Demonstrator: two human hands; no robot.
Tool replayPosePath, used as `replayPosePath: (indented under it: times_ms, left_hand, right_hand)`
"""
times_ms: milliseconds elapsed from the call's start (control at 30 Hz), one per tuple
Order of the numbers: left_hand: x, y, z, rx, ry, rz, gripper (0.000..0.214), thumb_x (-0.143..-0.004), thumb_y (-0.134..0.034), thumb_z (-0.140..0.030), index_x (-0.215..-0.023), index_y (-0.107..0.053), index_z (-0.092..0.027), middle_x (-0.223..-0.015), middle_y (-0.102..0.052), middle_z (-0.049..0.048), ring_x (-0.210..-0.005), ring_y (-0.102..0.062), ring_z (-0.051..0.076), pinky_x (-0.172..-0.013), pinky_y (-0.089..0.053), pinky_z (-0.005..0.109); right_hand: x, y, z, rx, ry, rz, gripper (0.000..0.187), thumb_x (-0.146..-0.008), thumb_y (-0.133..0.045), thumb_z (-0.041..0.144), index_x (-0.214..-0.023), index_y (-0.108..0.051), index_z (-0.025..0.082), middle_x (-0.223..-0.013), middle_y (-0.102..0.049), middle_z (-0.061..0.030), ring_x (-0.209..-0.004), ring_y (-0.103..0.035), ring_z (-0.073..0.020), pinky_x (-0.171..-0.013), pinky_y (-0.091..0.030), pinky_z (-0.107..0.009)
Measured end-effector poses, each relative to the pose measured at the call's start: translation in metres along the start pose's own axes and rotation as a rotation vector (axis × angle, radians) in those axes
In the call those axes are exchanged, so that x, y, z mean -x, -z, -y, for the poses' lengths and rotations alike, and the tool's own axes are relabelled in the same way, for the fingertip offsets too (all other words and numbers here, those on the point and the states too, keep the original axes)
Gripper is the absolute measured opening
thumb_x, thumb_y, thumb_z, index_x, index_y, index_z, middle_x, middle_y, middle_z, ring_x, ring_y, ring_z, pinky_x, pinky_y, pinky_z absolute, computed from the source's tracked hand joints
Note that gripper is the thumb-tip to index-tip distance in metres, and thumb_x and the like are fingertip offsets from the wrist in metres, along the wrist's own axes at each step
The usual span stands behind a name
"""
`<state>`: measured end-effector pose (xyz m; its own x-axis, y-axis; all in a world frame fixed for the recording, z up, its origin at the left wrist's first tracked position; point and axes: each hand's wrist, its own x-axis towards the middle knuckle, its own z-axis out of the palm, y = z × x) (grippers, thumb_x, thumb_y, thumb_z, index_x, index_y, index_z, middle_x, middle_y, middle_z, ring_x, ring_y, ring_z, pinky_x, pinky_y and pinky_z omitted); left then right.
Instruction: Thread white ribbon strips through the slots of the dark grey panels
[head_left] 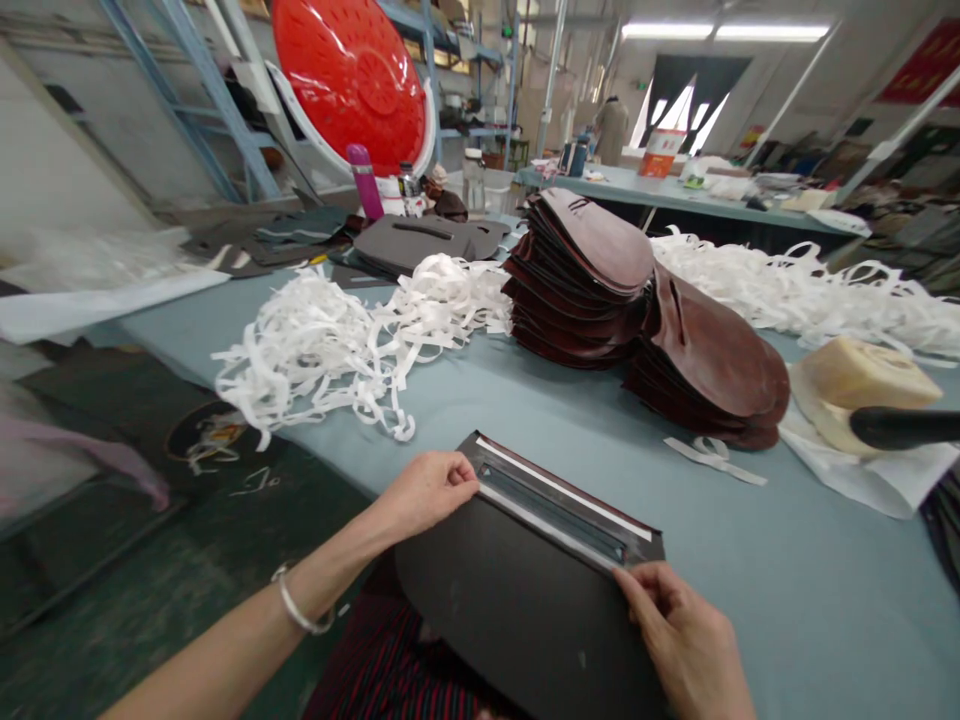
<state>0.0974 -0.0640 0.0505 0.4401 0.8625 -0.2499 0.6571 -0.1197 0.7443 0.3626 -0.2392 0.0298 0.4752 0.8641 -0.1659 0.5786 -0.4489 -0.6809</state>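
Leather-goods workshop, production scale. Evidence: long blue-grey worktops (787, 600) loaded with stacked leather pieces (577, 270) and heaps of white strips (322, 350); metal shelving (442, 70) towards the back; overhead strip lights (724, 32); a co-worker (611, 130) standing beyond a distant worktop (675, 190).

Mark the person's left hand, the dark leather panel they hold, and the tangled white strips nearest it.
left hand (424, 497), head view, back of the hand
dark leather panel (525, 620), head view, bare lower surface
tangled white strips (322, 350), head view, middle of the pile
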Motion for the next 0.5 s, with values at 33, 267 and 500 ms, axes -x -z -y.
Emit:
replayPosePath:
  times_ms: [33, 267, 500]
  left_hand:
    - [-0.001, 0.001, -0.002, -0.024, -0.005, -0.013, 0.021, -0.075, -0.053, -0.033, -0.077, -0.066, -0.017, -0.067, -0.065, 0.0004, -0.063, -0.059, 0.015, -0.057, -0.039, 0.023]
    - [-0.010, -0.002, -0.005, -0.147, 0.044, -0.065, 0.018, -0.074, -0.051, -0.027, -0.074, -0.066, -0.018, -0.067, -0.067, 0.0006, -0.061, -0.060, 0.014, -0.056, -0.037, 0.023]
    - [-0.015, -0.005, 0.001, -0.171, 0.080, -0.076, 0.017, -0.073, -0.052, -0.029, -0.072, -0.066, -0.019, -0.066, -0.067, 0.0005, -0.060, -0.059, 0.014, -0.054, -0.034, 0.023]
  right_hand:
    - [0.000, 0.000, -0.001, 0.042, 0.010, -0.005, 0.041, -0.078, -0.050, 0.062, -0.068, -0.062, 0.024, -0.051, -0.055, 0.0015, -0.047, -0.051, -0.0143, -0.049, -0.038, -0.025]
    - [-0.001, -0.002, -0.002, 0.100, 0.035, -0.012, 0.039, -0.083, -0.042, 0.058, -0.077, -0.062, 0.024, -0.057, -0.060, -0.0001, -0.053, -0.057, -0.0167, -0.051, -0.040, -0.024]
    - [-0.004, -0.003, -0.004, 0.106, -0.037, -0.005, 0.041, -0.082, -0.042, 0.060, -0.078, -0.062, 0.024, -0.059, -0.061, -0.0001, -0.055, -0.058, -0.0174, -0.054, -0.040, -0.025]
